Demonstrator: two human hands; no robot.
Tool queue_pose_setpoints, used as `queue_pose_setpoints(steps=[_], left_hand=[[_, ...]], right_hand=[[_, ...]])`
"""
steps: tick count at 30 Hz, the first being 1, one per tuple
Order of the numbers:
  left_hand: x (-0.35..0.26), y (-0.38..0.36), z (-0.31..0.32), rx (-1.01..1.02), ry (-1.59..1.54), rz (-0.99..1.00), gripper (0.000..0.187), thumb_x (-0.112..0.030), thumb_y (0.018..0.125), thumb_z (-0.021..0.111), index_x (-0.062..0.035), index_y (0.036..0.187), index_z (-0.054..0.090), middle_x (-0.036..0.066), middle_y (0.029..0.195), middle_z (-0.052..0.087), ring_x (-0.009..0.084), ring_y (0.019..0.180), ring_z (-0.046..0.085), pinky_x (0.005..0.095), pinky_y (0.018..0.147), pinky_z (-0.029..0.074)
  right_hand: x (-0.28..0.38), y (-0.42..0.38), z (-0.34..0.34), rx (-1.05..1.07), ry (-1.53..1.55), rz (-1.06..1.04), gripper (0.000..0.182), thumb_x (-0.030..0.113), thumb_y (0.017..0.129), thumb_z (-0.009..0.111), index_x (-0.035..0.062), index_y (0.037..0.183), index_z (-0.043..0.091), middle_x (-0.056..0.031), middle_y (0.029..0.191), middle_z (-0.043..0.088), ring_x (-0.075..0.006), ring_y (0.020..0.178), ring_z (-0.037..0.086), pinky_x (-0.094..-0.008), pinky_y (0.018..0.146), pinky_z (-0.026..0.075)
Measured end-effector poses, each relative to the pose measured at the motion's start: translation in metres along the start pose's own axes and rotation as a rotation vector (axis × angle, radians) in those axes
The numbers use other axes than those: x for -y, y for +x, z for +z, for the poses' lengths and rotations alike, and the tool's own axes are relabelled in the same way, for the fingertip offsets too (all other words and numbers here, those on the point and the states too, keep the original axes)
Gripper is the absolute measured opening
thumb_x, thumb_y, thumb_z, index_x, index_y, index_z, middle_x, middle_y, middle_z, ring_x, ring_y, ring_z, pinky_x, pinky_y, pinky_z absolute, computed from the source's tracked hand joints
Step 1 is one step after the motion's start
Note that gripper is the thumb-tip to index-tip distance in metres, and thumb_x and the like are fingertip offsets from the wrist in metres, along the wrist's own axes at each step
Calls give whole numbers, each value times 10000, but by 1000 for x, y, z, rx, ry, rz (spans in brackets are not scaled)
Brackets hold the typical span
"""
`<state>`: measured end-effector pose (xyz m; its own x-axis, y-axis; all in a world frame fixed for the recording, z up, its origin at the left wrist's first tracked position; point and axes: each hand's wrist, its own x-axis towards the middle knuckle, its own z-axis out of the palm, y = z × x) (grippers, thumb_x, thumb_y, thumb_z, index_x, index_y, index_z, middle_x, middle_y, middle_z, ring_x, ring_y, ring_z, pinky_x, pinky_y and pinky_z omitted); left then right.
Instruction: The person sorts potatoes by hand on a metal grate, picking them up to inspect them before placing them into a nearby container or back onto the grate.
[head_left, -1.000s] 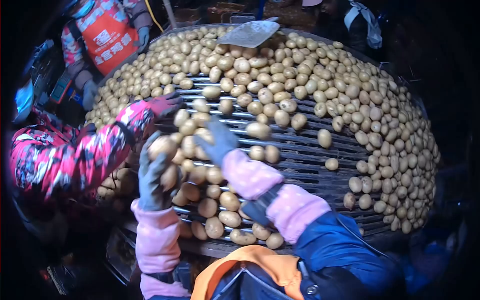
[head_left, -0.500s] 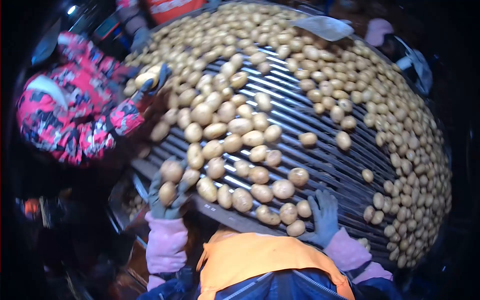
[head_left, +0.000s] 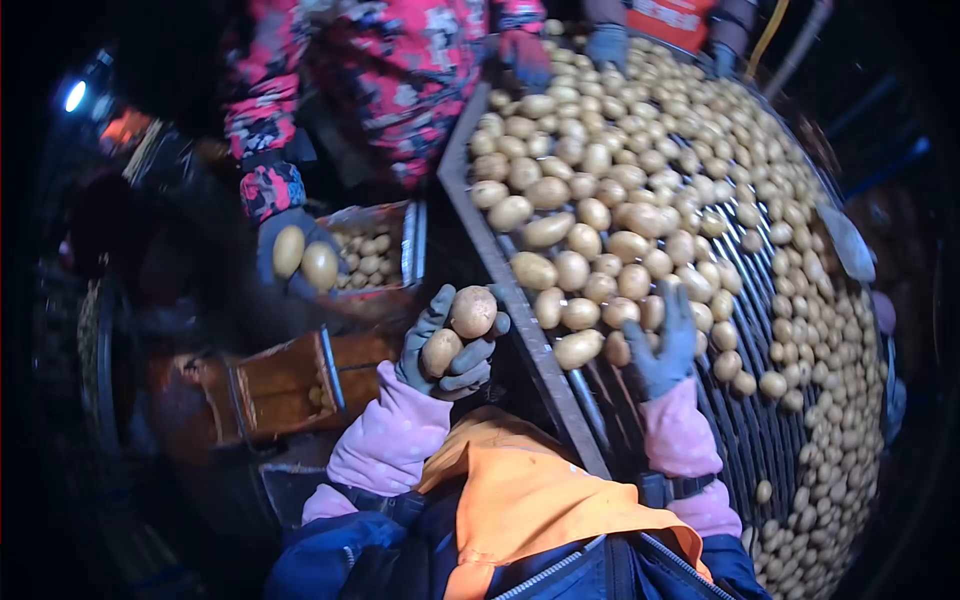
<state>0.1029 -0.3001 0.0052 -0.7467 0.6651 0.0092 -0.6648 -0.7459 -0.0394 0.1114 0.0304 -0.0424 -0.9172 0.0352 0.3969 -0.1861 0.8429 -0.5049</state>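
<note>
My left hand (head_left: 470, 364), in a grey glove, is closed around two potatoes, a larger potato (head_left: 473, 312) and a smaller potato (head_left: 441, 353). It is held just left of the metal edge (head_left: 520, 300) of a slatted table. Over the near part of the slats, my right hand (head_left: 668, 352), also gloved, has its fingers apart and pointing away from me. Its fingertips reach into the loose potatoes (head_left: 600, 288), and it grips none that I can see.
A co-worker's gloved hand (head_left: 275, 245) holds two potatoes by a crate (head_left: 412, 245) of potatoes. An orange-brown chute or bin (head_left: 280, 390) stands lower left. Another person's hands rest at the table's far end. Potatoes cover much of the slats (head_left: 755, 430).
My view has turned left. My left hand has come off the table edge with two potatoes. My right hand has moved up among the potatoes. The co-worker's hand with potatoes is now by the crate.
</note>
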Motion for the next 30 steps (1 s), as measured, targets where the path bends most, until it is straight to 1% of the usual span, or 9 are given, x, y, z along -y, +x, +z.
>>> queue_pose_setpoints(steps=[7,9,16,19,21,22,24,28,30], left_hand=[[-33,-79,-22,-53,91,330,583,-492,1068,427,-9,1387,497,222,1062,682,237,570,647,322,455,532],[-43,-116,-32,-198,43,463,626,-524,1058,416,-6,1401,496,238,1099,664,252,582,634,331,447,485],[-58,-272,-80,-519,178,1120,508,-495,1041,474,-43,1248,581,146,990,686,160,471,516,273,373,404],[-56,-393,-135,-931,351,1610,391,-466,1041,477,-91,1042,589,86,902,648,141,444,442,269,349,347],[-20,-469,-132,-416,519,1369,275,-408,981,609,-159,1091,640,85,905,662,156,570,575,286,400,441],[-1,-498,-150,-926,213,1532,413,-576,985,499,-185,1026,622,75,798,648,167,407,440,289,289,258],[28,-542,-170,-1459,134,1472,362,-493,1004,540,-155,1079,645,104,930,667,186,615,575,280,450,407],[40,-585,-193,-2547,841,706,352,-400,1023,549,-99,1176,647,137,1066,669,219,820,606,316,677,461],[10,-566,-172,-2801,1174,615,355,-354,1033,553,-72,1225,648,153,1134,671,235,923,622,333,791,487]], right_hand=[[-7,-33,-13,-56,435,162,580,73,972,625,-64,1488,397,-230,1475,486,-336,1390,458,-424,1160,368],[-13,-37,-19,-5,221,189,578,52,978,613,-51,1499,384,-219,1490,477,-309,1407,442,-405,1176,347],[-48,-40,-7,-77,102,161,537,93,957,671,-50,1437,477,-213,1420,553,-295,1335,518,-390,1136,390],[-58,-39,-4,-77,148,224,537,126,964,674,-56,1432,483,-206,1430,551,-293,1343,509,-388,1146,382],[-69,-38,-3,-63,112,221,544,154,966,676,-56,1431,490,-198,1430,555,-289,1365,483,-387,1164,353],[-70,-37,-4,-51,71,192,541,157,965,677,-57,1427,495,-201,1424,559,-290,1353,495,-384,1153,367],[-69,-36,-5,-30,42,181,529,164,971,674,-61,1419,504,-206,1412,566,-291,1326,519,-380,1130,393],[-68,-35,-3,-44,149,240,438,133,995,639,-85,1360,534,-237,1303,631,-317,1209,603,-389,1066,457],[-33,-37,-12,-38,-85,142,489,141,954,666,-60,1379,529,-240,1342,603,-347,1248,579,-418,1100,428]])
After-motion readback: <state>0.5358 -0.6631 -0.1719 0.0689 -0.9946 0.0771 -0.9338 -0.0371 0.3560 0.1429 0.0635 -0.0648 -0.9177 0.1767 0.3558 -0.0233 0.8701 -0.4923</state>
